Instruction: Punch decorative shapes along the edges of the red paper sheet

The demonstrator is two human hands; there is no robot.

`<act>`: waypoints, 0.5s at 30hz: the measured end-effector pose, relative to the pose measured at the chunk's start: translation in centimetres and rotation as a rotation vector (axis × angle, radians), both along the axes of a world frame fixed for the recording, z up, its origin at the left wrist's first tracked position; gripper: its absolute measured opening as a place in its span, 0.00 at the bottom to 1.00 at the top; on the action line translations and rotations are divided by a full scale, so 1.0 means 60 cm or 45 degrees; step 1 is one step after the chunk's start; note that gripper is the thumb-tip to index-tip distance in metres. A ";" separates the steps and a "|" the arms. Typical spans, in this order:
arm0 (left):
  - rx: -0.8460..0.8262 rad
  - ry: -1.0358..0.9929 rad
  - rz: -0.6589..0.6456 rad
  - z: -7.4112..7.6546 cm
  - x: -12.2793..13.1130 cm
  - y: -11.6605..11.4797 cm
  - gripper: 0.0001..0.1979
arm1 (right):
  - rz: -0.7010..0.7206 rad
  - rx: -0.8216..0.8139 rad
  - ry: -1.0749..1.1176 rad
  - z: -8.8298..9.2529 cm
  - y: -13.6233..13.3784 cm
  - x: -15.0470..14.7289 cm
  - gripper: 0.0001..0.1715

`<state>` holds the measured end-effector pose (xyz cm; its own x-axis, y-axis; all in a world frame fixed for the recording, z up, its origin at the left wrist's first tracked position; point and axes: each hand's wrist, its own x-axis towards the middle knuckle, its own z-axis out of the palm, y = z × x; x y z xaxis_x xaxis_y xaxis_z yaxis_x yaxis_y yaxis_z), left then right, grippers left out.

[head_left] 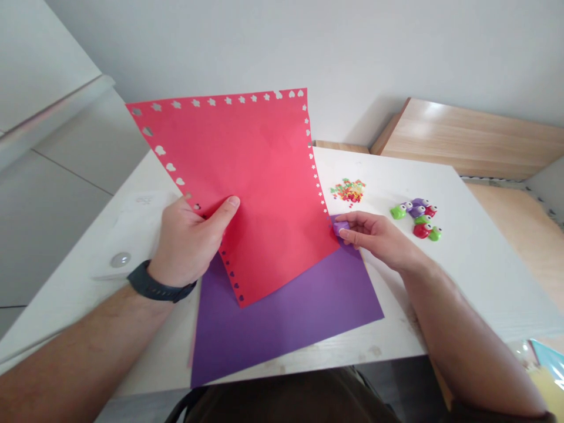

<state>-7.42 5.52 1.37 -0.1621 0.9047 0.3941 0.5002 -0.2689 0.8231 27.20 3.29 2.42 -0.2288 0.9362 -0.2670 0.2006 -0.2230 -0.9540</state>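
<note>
Left hand: the left hand (189, 241) holds the red sheet (255, 188) at its left edge, the thumb pressed flat on the front face.
Right hand: it is apart from the left one; the right hand (374, 236) pinches a small purple punch (340, 228) between thumb and fingers, at the right edge of the sheet, near its near corner.
Red sheet: it is between the two hands, tilted, with the far end raised; its long axis goes from far left to near right. Small cut shapes, such as hearts and flowers, follow the left, far and right edges.
Purple sheet (286, 335): it lies under the red one, on the white worktop (467, 282), its near edge slanting.
Paper bits: a loose heap of coloured pieces (350, 191) lies beyond the right hand.
Other punches: green, purple and red punches (420, 218) stand close together, farther to the right.
Far right: a wooden panel (471, 138) leans near the wall.
</note>
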 end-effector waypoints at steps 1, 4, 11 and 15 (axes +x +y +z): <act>-0.001 0.002 0.002 0.000 0.000 0.000 0.19 | 0.001 0.001 0.001 0.000 0.000 0.000 0.27; 0.003 -0.017 -0.001 0.000 0.000 0.000 0.19 | 0.002 -0.004 -0.002 0.002 -0.001 0.000 0.27; 0.020 0.024 0.011 0.004 0.002 -0.005 0.17 | -0.028 0.018 -0.021 0.005 -0.002 -0.004 0.26; 0.014 0.008 0.005 0.005 0.003 -0.006 0.18 | -0.020 0.013 -0.022 0.004 -0.002 -0.002 0.26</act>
